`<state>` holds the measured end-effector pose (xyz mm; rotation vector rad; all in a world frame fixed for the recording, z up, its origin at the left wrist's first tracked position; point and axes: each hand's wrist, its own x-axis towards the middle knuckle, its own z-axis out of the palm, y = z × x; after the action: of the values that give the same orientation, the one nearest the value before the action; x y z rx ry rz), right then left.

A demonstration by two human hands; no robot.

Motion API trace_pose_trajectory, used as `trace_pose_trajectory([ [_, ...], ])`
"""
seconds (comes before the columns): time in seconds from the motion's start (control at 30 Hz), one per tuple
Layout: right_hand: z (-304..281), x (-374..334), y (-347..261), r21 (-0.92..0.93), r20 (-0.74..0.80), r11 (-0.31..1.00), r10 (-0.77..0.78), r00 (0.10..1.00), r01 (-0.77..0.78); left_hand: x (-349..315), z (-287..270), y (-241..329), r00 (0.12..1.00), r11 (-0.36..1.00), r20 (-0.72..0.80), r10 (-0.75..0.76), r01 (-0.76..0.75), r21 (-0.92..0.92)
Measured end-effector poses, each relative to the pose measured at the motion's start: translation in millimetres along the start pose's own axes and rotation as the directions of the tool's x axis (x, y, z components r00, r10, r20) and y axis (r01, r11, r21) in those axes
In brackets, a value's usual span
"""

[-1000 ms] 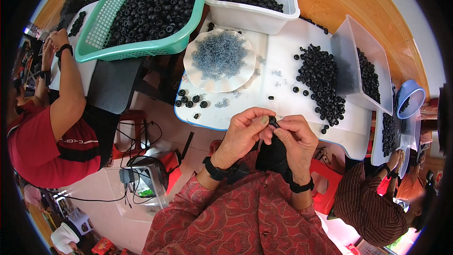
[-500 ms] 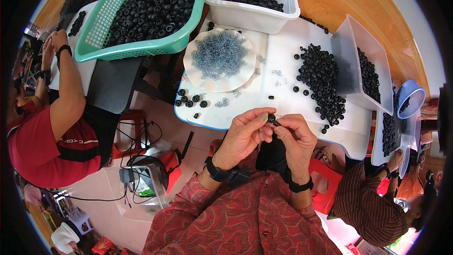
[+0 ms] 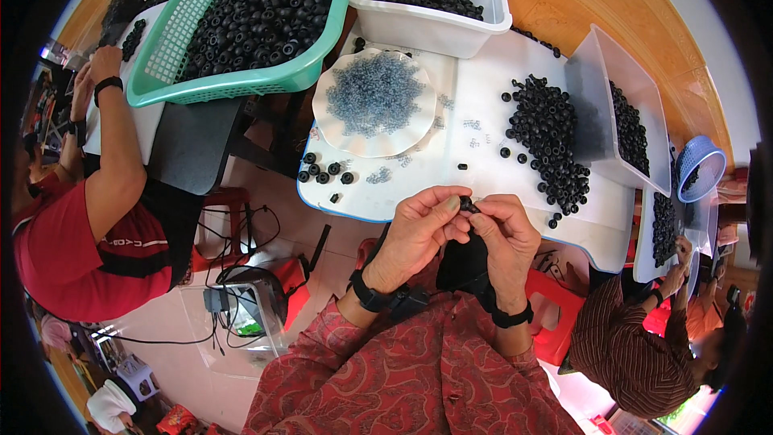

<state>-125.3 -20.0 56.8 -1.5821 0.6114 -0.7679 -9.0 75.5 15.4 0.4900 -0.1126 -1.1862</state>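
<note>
Just past the table's near edge, my left hand [image 3: 423, 225] and my right hand [image 3: 505, 235] meet fingertip to fingertip. Both pinch a small black round plastic part [image 3: 467, 204], mostly covered by the fingers; it resembles a cord lock. Beyond them on the white table [image 3: 483, 84] lies a tiny black cylinder [image 3: 462, 167]. A scalloped white plate [image 3: 330, 130] holds a heap of small metal-looking springs [image 3: 374, 93], with some scattered beside it. Several black round parts [image 3: 324, 173] sit at the table's left corner. A large pile of black parts [image 3: 543, 137] spreads to the right.
A green basket [image 3: 233, 90] full of black parts stands at the far left. A white tub [image 3: 435, 22] is behind the plate, and a translucent bin [image 3: 600, 89] lies tipped on the right. Co-workers sit left [image 3: 88, 250] and right [image 3: 632, 346]. Cables [image 3: 229, 306] hang at lower left.
My fingers have shifted slightly around the black part, which has turned a little and moved slightly right. The co-worker's hand at the right has moved up toward the neighbouring table.
</note>
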Motion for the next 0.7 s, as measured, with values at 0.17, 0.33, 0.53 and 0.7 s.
trace_pose_trajectory([
  [0.17,0.8,0.0,1.8,0.001,-0.003,1.000,-0.019,1.000,0.019,-0.8,1.1,-0.5,1.000,1.000,-0.010,0.013,-0.012,0.021],
  [0.33,0.9,-0.7,4.7,-0.028,0.005,0.999,-0.047,0.999,0.047,-2.1,-2.9,-3.9,0.999,0.999,-0.004,0.034,-0.033,0.037],
  [0.53,3.3,-0.7,-0.8,-0.092,-0.002,0.992,-0.092,0.996,0.092,-3.4,1.1,-4.1,0.995,0.979,-0.023,0.092,-0.087,0.186],
  [0.7,5.0,-1.4,-4.4,-0.201,0.019,0.969,-0.144,0.989,0.145,-3.5,-3.7,-3.6,0.995,0.971,0.007,0.099,-0.098,0.220],
])
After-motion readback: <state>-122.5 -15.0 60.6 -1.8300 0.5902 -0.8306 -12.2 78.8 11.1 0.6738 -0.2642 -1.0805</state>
